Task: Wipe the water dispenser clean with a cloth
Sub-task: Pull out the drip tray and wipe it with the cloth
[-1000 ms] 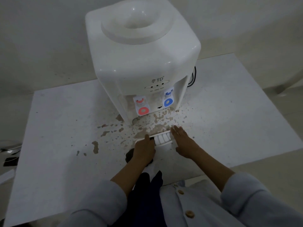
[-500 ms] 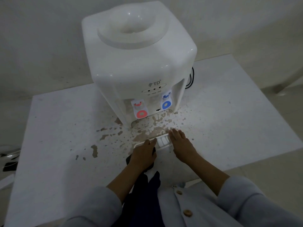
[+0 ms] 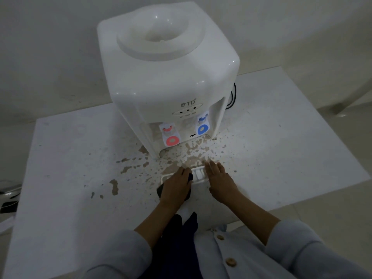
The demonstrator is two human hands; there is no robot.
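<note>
Both hands have edged closer together over the slotted white plastic drip tray (image 3: 198, 175) since a second ago. Left hand (image 3: 177, 187) lies palm down on a dark cloth (image 3: 161, 190), fingers lightly bent over it, pressing it on the tray's left end. Right hand (image 3: 219, 178) rests flat, fingers straight, on the right end. Beyond them stands the white plastic water dispenser (image 3: 165, 77) on the brown-spattered white table (image 3: 70, 158)

The white water dispenser (image 3: 169, 77) stands upright at the upper centre of the frame, its empty bottle well on top and its red and blue taps facing the camera. The dark cloth (image 3: 161, 190) lies at lower centre, mostly covered, near its base.
</note>
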